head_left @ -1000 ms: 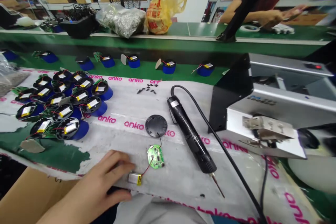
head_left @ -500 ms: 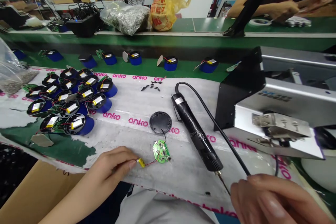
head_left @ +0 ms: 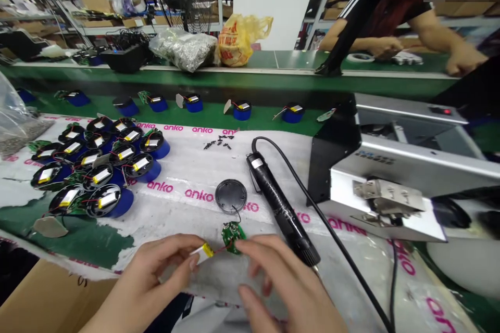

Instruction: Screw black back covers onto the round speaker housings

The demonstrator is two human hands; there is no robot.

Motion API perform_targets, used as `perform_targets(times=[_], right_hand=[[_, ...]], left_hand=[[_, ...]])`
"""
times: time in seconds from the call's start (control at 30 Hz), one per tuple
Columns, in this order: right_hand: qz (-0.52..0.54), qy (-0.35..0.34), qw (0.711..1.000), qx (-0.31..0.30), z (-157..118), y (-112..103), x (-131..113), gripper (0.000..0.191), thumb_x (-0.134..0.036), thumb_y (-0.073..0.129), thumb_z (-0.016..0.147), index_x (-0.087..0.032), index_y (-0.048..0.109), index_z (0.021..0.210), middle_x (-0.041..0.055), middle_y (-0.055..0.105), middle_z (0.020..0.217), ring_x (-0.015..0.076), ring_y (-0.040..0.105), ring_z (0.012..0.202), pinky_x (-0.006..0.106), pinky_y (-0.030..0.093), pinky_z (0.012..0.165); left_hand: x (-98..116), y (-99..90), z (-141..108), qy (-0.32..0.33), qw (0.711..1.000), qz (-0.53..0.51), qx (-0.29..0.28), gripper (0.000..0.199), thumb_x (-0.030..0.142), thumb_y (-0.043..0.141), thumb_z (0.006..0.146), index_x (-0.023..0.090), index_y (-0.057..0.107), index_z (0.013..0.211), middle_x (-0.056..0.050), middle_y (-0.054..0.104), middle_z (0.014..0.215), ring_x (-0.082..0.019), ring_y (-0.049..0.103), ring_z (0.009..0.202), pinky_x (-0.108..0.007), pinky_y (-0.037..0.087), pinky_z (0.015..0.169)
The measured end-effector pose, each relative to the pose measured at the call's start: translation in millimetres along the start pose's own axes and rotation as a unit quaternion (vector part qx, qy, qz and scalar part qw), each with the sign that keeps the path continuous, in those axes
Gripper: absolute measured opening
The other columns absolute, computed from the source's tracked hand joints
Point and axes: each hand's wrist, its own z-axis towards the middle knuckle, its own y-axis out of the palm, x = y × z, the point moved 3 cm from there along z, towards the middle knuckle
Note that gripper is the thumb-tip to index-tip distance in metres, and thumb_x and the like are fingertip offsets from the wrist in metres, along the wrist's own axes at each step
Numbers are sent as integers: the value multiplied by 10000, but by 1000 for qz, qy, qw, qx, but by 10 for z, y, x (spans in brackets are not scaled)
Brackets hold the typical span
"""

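Observation:
My left hand pinches a small silver battery with a yellow end between thumb and fingers. Thin red wires run from it to a green circuit board, which a dark wire joins to a round black cover. My right hand is over the mat, thumb spread away from the fingers. Its fingertips are at the board's right edge; whether they touch it I cannot tell. Beside this hand lies a black electric screwdriver, its bit partly hidden by the hand.
Several blue housings with batteries cluster at the left, and more line the green belt behind. Small black screws lie on the mat. A metal machine stands at the right. Across the bench a co-worker's hands are visible.
My right hand has moved left from the screwdriver's tip to the circuit board. My left hand still holds the battery, now turned so more of it shows. The camera view has shifted.

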Motion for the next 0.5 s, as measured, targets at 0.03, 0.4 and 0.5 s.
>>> perform_targets(times=[0.03,0.4,0.5], right_hand=[[-62,-24,998,-11,38,82,15,490,-165,620,835,-274,540,1306,92,633,1154,196,699,835,298,620,684],[-103,14,990,92,332,-14,176,252,-209,436,1006,-251,547,1228,12,700,934,138,694,781,222,594,693],[-78,43,989,120,480,-82,190,225,-242,446,1015,-243,538,1220,-31,663,796,97,652,630,164,550,576]], left_hand=[[73,-12,22,49,998,36,12,162,214,636,896,306,724,996,44,774,883,-135,721,735,-164,568,679],[407,-167,734,243,957,118,103,193,103,624,923,247,710,1019,31,732,907,-98,686,781,-161,525,715],[328,-96,827,288,941,133,116,206,60,622,913,213,715,1015,0,717,930,-114,691,838,-182,525,763]])
